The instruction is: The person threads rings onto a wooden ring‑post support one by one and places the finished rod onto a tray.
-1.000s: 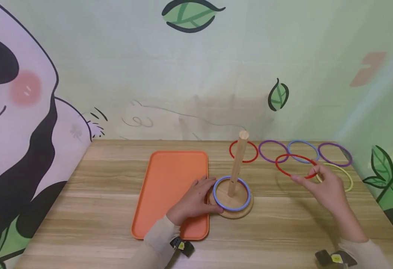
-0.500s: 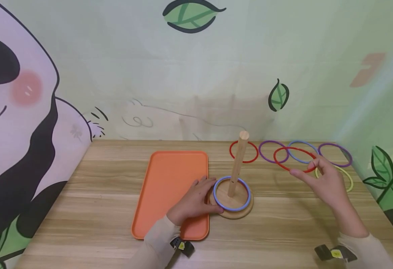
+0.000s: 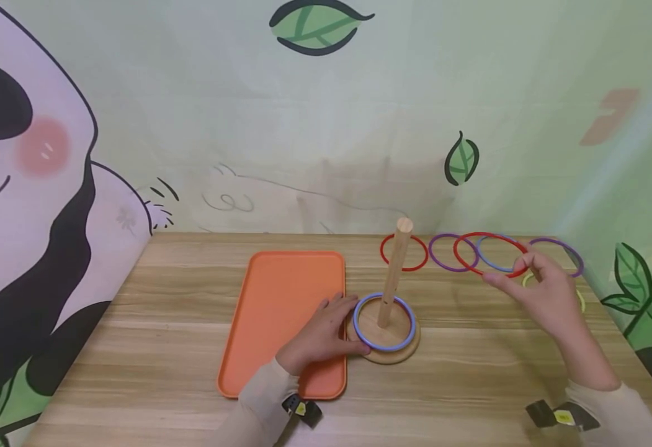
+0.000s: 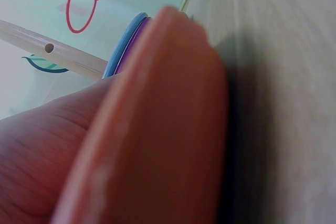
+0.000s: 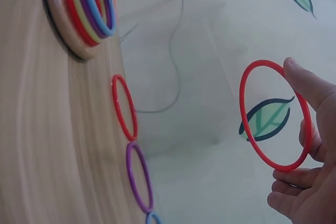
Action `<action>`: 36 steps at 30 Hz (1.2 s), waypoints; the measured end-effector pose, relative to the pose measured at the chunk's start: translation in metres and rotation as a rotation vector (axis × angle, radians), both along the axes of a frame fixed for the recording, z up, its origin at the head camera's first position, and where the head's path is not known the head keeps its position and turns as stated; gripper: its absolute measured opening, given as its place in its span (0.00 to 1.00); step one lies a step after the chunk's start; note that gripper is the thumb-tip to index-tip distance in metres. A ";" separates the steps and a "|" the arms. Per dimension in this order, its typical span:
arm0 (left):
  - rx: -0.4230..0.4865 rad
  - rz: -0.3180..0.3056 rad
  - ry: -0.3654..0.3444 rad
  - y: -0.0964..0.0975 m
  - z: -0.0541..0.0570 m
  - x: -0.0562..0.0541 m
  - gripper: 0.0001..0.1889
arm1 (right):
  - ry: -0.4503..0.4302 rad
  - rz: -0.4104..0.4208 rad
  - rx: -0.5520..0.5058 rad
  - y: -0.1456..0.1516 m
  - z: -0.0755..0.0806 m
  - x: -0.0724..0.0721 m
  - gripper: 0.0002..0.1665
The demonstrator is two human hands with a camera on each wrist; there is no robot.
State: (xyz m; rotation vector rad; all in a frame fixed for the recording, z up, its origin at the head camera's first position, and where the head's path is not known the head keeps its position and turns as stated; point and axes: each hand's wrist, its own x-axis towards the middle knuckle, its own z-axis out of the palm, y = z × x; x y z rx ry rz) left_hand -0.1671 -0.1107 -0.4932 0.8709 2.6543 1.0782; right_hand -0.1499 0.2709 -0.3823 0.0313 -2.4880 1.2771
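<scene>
A person's right hand (image 3: 549, 295) pinches a red ring (image 5: 243, 100) by its edge between thumb and fingers, holding it in the air to the right of a wooden peg (image 3: 395, 273), apart from it. The ring looks slightly tilted.

The left hand (image 3: 322, 335) is spread at the left side of the peg's round base (image 3: 394, 358), fingertips and thumb touching its edge; how firmly it presses, I cannot tell. An orange tray (image 3: 275, 304) lies beneath and beside this hand. Rings already circle the peg's foot, a blue ring (image 3: 413, 323) on top. Along the table's far edge lie another red ring (image 3: 427, 253), two purple rings (image 3: 430, 251) and a second blue ring; a yellow ring (image 3: 583, 303) is partly hidden behind the right hand.

The step in hand seems to be bringing the held ring to the peg. To do it well, carry it above the tip, level it, centre it, then lower it straight, fingers outside the rim. Steadying the base should stop the peg tipping if the ring catches.
</scene>
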 end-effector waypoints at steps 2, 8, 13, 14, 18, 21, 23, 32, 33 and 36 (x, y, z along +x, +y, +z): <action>0.001 0.000 0.002 0.000 0.000 0.000 0.49 | 0.003 0.005 -0.004 -0.001 0.004 -0.001 0.27; -0.003 -0.002 0.008 0.001 0.000 0.000 0.49 | -0.025 0.048 -0.012 -0.004 0.013 -0.005 0.29; -0.007 -0.002 0.002 0.001 0.000 0.000 0.49 | -0.001 0.066 0.007 -0.007 0.022 -0.009 0.28; -0.006 -0.003 0.004 0.001 0.000 0.000 0.49 | 0.005 0.070 0.006 -0.008 0.024 -0.010 0.28; 0.001 -0.005 0.013 0.001 0.000 -0.001 0.48 | 0.001 0.098 -0.037 -0.012 0.032 -0.011 0.28; 0.011 -0.007 0.013 0.000 -0.001 -0.001 0.48 | -0.008 0.106 -0.074 -0.015 0.038 -0.011 0.28; 0.015 -0.009 0.006 0.000 0.000 0.000 0.48 | -0.003 0.113 -0.095 -0.017 0.041 -0.010 0.28; 0.011 -0.006 -0.006 0.000 0.000 0.000 0.49 | -0.025 0.113 -0.107 -0.021 0.055 -0.006 0.28; 0.010 -0.005 -0.007 0.000 0.000 -0.001 0.49 | -0.030 0.111 -0.106 -0.022 0.057 -0.006 0.28; 0.007 -0.004 -0.009 0.000 0.000 -0.001 0.49 | -0.036 0.113 -0.115 -0.024 0.062 -0.005 0.29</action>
